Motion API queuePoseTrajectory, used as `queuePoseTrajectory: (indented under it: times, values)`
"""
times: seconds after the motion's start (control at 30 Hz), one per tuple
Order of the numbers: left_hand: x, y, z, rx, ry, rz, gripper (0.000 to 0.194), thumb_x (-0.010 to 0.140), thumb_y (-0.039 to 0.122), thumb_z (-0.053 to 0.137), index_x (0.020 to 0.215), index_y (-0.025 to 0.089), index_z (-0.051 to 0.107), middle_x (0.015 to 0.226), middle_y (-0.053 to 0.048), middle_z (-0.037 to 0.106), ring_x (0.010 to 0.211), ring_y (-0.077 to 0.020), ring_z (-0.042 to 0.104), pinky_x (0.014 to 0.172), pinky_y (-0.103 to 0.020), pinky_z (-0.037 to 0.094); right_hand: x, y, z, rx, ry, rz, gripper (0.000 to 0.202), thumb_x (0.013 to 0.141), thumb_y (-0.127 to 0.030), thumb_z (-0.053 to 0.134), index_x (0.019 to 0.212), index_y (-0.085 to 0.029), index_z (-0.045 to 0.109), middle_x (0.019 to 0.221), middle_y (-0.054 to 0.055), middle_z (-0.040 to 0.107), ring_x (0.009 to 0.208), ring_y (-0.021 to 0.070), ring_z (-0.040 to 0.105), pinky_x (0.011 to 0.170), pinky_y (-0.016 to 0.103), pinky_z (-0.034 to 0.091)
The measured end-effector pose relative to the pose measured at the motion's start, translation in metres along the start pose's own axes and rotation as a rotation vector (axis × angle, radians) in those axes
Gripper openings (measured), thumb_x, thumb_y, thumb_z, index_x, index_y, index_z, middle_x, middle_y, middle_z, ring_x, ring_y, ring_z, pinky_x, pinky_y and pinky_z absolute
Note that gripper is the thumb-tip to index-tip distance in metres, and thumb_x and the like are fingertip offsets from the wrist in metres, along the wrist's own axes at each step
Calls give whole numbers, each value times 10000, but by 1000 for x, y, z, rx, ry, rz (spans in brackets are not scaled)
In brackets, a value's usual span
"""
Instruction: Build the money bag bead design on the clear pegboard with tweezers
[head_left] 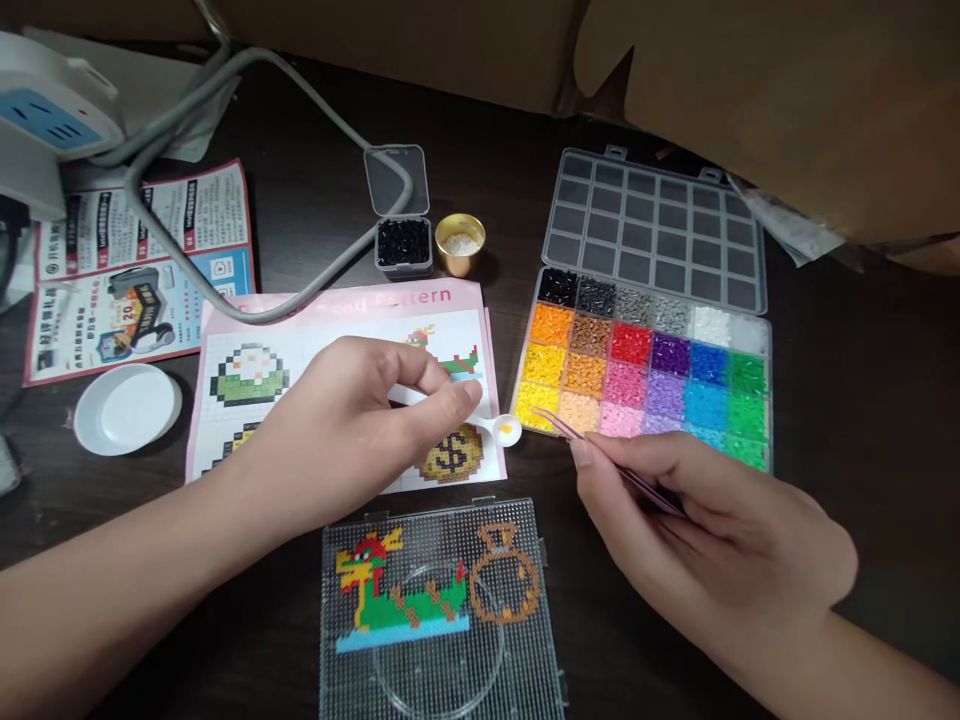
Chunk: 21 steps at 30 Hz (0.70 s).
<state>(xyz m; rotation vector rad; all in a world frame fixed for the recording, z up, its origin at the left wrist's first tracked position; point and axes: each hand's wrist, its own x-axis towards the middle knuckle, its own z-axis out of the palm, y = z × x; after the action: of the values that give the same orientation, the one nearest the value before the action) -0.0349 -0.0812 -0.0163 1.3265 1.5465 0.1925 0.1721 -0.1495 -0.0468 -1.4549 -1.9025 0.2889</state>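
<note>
My left hand (375, 420) is closed on a small white spoon (505, 430), whose bowl holds a little yellow. Pinched in my right hand (697, 520) are pinkish tweezers (570, 428), their tips over the yellow compartment at the near left corner of the bead box (766, 400). That box holds small beads sorted by colour, its clear lid (652, 225) folded back. Nearest me lies a clear pegboard (517, 680) bearing a green dragon boat bead design (409, 600) and a brown bag-shaped outline (504, 575). Under my left hand is a printed pattern sheet (225, 440), partly covered.
A small box of black beads (403, 243) and a gold cup (460, 245) stand behind the sheet. A grey cable (180, 265) loops over a printed leaflet (139, 270). At left are a white dish (127, 408) and a power strip (56, 105); cardboard (787, 100) borders the back.
</note>
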Motion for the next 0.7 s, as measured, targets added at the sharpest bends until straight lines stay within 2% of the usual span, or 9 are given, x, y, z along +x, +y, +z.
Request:
queuePoseTrajectory:
  times: [0.17, 0.37, 0.7]
  values:
    - [3, -2, -2, 15, -4, 1, 276, 779, 411, 655, 616, 189, 671, 409, 57, 387, 390, -73, 298, 386, -222, 216, -2, -7, -1, 68, -60, -69, 146, 769, -135, 727, 838, -239, 651, 605, -55, 692, 453, 113, 627, 403, 226, 487]
    - [0, 0, -2, 33, -8, -4, 286, 777, 407, 646, 593, 189, 658, 421, 50, 442, 394, -72, 327, 391, -211, 245, -2, -1, 2, 43, 2, 33, 138, 755, -129, 741, 813, -234, 674, 571, -54, 664, 444, 108, 611, 397, 225, 447]
    - [1, 0, -4, 24, -13, -24, 276, 764, 370, 649, 558, 189, 619, 380, 58, 401, 348, -67, 282, 349, -208, 197, -1, -1, 4, -25, 15, 50, 113, 776, -149, 729, 763, -232, 654, 559, -56, 656, 470, 113, 630, 424, 237, 435]
